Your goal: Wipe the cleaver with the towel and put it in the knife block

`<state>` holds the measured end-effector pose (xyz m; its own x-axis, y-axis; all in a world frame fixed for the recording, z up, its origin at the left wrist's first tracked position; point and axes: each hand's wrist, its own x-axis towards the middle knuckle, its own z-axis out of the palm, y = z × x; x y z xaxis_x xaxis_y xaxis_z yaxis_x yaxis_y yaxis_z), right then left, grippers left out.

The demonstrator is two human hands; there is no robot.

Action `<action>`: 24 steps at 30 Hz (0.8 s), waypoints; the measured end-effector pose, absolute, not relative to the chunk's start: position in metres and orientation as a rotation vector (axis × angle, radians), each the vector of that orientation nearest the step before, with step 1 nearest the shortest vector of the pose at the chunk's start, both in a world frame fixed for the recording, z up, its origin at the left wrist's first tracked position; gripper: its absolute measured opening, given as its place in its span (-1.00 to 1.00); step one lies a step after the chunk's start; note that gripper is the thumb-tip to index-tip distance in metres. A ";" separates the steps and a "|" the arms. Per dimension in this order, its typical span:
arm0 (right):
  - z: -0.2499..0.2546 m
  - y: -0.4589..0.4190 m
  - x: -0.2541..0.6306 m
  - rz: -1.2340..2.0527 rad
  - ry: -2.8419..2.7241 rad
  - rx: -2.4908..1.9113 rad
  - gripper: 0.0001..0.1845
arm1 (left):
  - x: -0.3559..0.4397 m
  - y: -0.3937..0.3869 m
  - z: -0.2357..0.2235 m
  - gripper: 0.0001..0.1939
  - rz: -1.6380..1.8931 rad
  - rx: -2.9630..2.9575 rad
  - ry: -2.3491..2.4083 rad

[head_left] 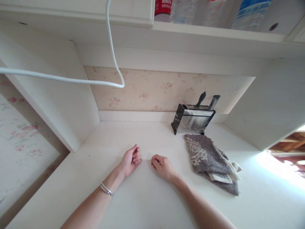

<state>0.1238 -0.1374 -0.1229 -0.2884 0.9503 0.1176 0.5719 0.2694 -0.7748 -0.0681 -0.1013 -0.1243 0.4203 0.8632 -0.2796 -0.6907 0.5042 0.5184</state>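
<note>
My left hand (131,161) rests on the white countertop (143,197), its fingers curled loosely inward and nothing seen in them. A silver bracelet (106,189) circles that wrist. A short gap to the right, my right hand (163,166) lies on the same surface, closed in a loose fist with no object showing. Nearest to it is a folded grey-brown towel (207,154) with a cream pattern, apart from the hand. Behind the towel stands a knife block (194,122) with a shiny front and black sides; two dark handles stick up from it.
A white cable (71,79) hangs across the upper left, close to the camera. Overhead, a cabinet shelf (214,35) holds a red-labelled bottle (163,9) and clear plastic packs. White side panels (47,86) flank the counter, with floral wallpaper (147,90) behind.
</note>
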 end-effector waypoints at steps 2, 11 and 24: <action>-0.122 -0.138 0.124 0.838 -1.959 -1.365 -0.74 | -0.068 -0.101 -0.124 -0.74 1.000 0.340 0.548; -0.120 -0.139 0.124 0.830 -1.973 -1.357 -0.74 | -0.068 -0.101 -0.122 -0.76 1.019 0.316 0.514; -0.122 -0.138 0.124 0.815 -1.977 -1.346 -0.74 | -0.069 -0.100 -0.126 -0.77 1.030 0.325 0.504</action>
<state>0.1240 -0.1384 -0.1221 -0.3014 0.9433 0.1391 0.5711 0.2954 -0.7659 -0.0693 -0.1000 -0.1256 0.4168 0.8756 -0.2440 -0.7303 0.4824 0.4838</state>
